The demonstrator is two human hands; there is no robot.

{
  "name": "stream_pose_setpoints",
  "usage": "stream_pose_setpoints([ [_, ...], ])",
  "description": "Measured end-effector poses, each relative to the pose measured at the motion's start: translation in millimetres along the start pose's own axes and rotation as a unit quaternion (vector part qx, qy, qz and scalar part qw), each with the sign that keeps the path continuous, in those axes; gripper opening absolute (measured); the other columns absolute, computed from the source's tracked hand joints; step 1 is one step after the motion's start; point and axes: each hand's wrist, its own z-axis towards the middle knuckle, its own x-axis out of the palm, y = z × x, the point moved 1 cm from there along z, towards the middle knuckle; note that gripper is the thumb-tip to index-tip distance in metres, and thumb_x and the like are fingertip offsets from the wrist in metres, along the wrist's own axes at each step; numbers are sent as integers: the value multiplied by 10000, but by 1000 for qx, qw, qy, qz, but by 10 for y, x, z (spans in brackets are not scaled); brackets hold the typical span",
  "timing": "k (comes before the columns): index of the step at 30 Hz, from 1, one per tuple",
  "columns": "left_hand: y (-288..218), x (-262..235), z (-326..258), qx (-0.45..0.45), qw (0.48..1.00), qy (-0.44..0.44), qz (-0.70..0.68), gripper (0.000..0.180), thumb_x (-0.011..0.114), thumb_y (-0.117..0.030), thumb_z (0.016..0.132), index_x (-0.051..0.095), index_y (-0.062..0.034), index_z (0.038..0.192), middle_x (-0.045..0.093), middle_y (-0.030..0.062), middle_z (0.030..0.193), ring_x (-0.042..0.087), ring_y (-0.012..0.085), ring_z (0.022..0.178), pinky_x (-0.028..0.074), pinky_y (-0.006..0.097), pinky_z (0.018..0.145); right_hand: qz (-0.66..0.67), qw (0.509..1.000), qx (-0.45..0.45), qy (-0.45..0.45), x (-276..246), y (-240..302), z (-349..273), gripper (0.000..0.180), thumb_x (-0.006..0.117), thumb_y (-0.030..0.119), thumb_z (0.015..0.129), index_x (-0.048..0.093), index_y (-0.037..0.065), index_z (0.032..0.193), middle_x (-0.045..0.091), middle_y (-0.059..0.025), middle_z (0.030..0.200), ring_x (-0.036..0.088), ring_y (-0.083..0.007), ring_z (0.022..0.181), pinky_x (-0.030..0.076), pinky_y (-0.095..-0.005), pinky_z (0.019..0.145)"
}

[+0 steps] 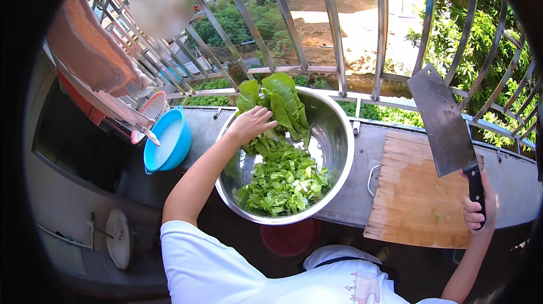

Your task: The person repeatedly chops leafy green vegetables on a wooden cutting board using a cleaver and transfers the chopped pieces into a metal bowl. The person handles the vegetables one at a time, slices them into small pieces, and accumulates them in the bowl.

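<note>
A large steel bowl (344, 176) stands on the ledge in front of me, with chopped lettuce (283, 182) heaped in its near half. Whole lettuce leaves (285, 103) rise against the bowl's far side. Over their stems rests my left hand (253, 124), its fingers curled onto the leaves; the fingertips are partly hidden among them. My right hand (479, 205) is wrapped round the black handle of a cleaver (444, 123). Its broad blade points up and away, above the far part of a wooden cutting board (421, 202) with small green bits on it.
Metal railing bars (334, 26) run along the far edge of the grey ledge (353, 191). At left are a blue basin (169, 140), a pinkish basin (153, 108) and hanging cloth (93, 49). Below the bowl sits a dark red tub (290, 238). Trees and ground lie beyond the bars.
</note>
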Motion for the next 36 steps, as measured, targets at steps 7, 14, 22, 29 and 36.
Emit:
stream_pose_setpoints([
  [7, -4, 15, -76, -14, 999, -36, -22, 309, 625, -100, 673, 589, -146, 977, 521, 53, 1088, 465, 206, 1051, 384, 299, 886, -1, 1000, -14, -9, -122, -11, -34, 542, 191, 603, 926, 319, 306, 1361, 331, 8, 518, 289, -68, 306, 251, -218, 261],
  [14, -6, -220, -101, -71, 992, -3, -100, 151, 649, -86, 651, 661, -114, 799, 514, 40, 1036, 459, 199, 1036, 406, 311, 831, 16, 1000, 1, -8, -121, -1, -18, 552, 189, 615, 920, 314, 310, 1362, 327, 10, 519, 274, -66, 304, 236, -215, 258],
  [22, 223, -608, -241, -210, 960, 31, -184, 205, 598, -33, 716, 537, -65, 909, 637, 104, 862, 603, 270, 894, 418, 379, 812, 23, 1000, -8, -7, -226, 55, -68, 548, 183, 618, 919, 301, 325, 1367, 325, 6, 520, 274, -68, 306, 234, -218, 257],
  [29, 376, -1698, -181, -313, 905, -14, -287, 270, 602, -118, 793, 531, -26, 1037, 621, 193, 909, 585, 367, 913, 453, 441, 767, 41, 999, -33, 11, -408, 137, -337, 547, 178, 594, 932, 292, 294, 1375, 343, -16, 532, 296, -82, 311, 252, -222, 263],
  [36, -481, -2922, 764, -154, 859, -109, -477, 233, 629, -76, 787, 554, 13, 989, 623, 139, 830, 594, 220, 756, 451, 334, 719, 61, 994, -76, 39, -721, 126, -791, 542, 195, 567, 944, 292, 256, 1377, 352, -13, 535, 313, -81, 316, 266, -212, 261],
])
